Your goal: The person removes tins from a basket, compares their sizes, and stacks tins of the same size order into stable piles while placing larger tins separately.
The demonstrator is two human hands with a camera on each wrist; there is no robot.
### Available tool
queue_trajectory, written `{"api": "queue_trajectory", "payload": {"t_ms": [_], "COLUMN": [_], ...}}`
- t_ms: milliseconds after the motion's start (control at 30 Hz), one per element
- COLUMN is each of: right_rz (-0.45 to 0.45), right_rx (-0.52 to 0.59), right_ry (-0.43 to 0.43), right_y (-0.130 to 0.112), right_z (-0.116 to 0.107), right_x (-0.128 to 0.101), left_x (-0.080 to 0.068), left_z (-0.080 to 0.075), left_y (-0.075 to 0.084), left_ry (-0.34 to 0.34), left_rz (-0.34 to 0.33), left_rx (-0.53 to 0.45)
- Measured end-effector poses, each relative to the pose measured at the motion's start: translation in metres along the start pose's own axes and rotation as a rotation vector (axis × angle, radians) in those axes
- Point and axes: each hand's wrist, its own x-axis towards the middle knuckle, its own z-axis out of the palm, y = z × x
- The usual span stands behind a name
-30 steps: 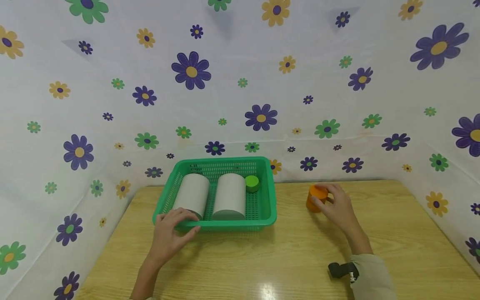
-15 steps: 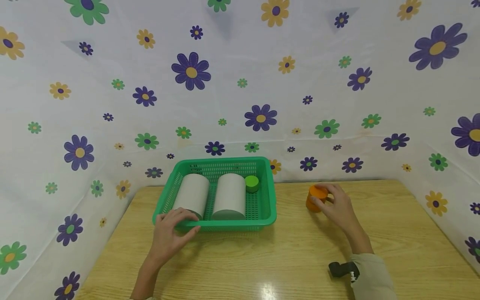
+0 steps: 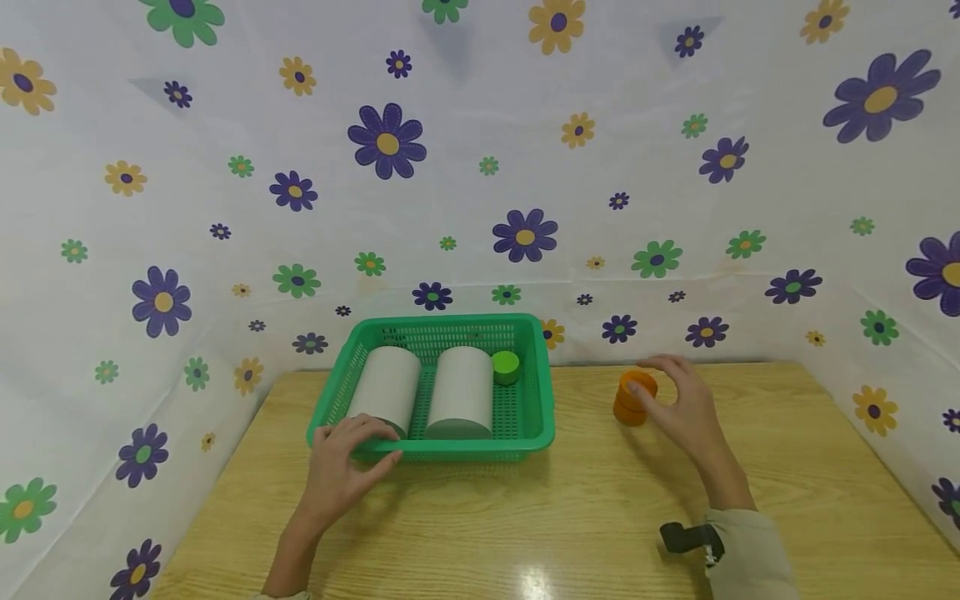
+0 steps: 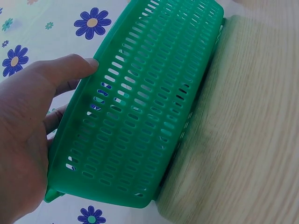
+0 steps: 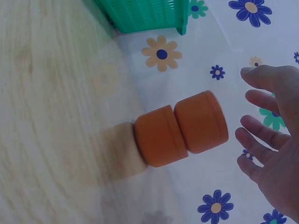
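Two orange cylinders stand stacked (image 3: 634, 398) on the wooden table (image 3: 570, 517), right of a green basket (image 3: 465, 452). My right hand (image 3: 675, 402) hovers just right of the stack with fingers spread. In the right wrist view a gap shows between the fingers (image 5: 261, 135) and the orange stack (image 5: 180, 128). My left hand (image 3: 348, 467) grips the basket's front left rim. In the left wrist view its thumb (image 4: 70, 67) lies on the basket's outer wall (image 4: 149, 102) and the fingers go behind it. Inside the basket lie two grey cylinders (image 3: 386, 387) (image 3: 461, 392) and a small green cylinder (image 3: 506, 367).
A flowered white sheet (image 3: 480, 167) walls in the table at the back and on both sides. The basket stands near the back left. A black wrist camera mount (image 3: 686, 537) sits on my right sleeve.
My right hand has let go of the orange stack and opened, its fingers lifting slightly up and to the right. The left hand and the basket have not moved.
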Motion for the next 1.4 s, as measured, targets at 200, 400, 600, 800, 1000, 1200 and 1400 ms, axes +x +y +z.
{"api": "queue_trajectory", "payload": {"t_ms": [200,400,600,800,1000,1200,1400], "right_rz": [-0.037,-0.063,-0.098,-0.13,-0.147,-0.169,-0.188], "right_rx": [-0.006,0.0,0.014,0.014,0.01,0.019,0.024], "right_ry": [0.003,-0.016,-0.044,-0.046,-0.055,-0.063,-0.07], "right_y": [-0.016,-0.031,-0.04,-0.043,-0.045,-0.048,-0.056], "right_z": [-0.001,0.003,0.012,0.018,0.023,0.028,0.033], "right_x": [0.004,0.005,0.006,0.004,0.004,0.004,0.003], "left_x": [-0.001,0.0,-0.001,-0.001,0.001,0.003,0.003], "left_z": [0.0,0.0,0.0,-0.002,-0.005,-0.009,-0.01], "left_y": [0.0,-0.001,0.001,0.004,0.006,0.009,0.012], "left_ry": [-0.001,0.0,-0.007,-0.029,-0.031,-0.04,-0.038], "left_rz": [0.0,0.002,-0.014,-0.043,-0.072,-0.047,-0.03], "left_rx": [0.002,0.009,0.009,0.007,-0.014,-0.062,-0.067]}}
